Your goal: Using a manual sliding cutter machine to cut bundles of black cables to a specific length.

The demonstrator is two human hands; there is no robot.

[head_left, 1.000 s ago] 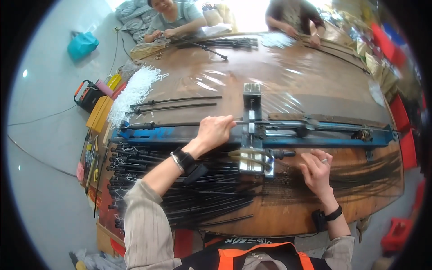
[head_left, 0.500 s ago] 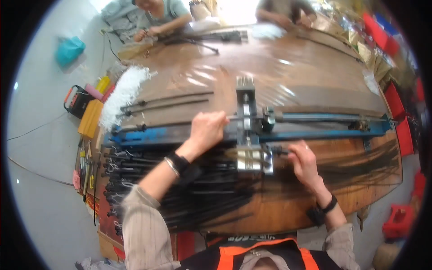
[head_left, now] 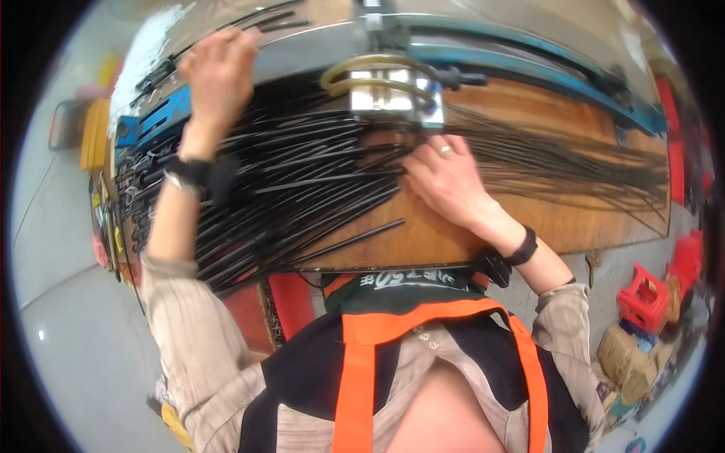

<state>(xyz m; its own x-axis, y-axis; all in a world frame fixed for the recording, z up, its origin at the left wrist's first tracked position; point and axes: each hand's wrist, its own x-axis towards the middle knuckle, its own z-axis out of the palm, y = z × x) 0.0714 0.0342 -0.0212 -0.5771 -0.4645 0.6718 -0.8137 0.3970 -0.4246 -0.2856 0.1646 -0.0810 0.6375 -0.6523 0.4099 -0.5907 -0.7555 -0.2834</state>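
My left hand point(head_left: 220, 83) is raised over the left end of the blue rail point(head_left: 168, 113), near several black rods; its curled fingers are smeared by motion, so any hold is unclear. My right hand point(head_left: 449, 181) reaches in just below the metal clamping fixture point(head_left: 393, 90). Its fingers are bent together at the right ends of the black tubes point(head_left: 302, 166), and their tips are hidden. Beside that hand, a bundle of thin dark wires point(head_left: 559, 155) fans out to the right. A black handle point(head_left: 462, 78) sticks out of the fixture's right side, untouched.
A heap of white pieces point(head_left: 143, 72) lies at the table's far left. The wooden table's point(head_left: 340, 253) near edge runs close to my body. Yellowish hoses point(head_left: 377, 62) loop over the fixture. Red stools point(head_left: 646, 294) stand on the floor to the right.
The view has tipped down toward my body. My left hand has gone left along the rail, away from the fixture. My right hand has left the handle and come down to the tube ends.
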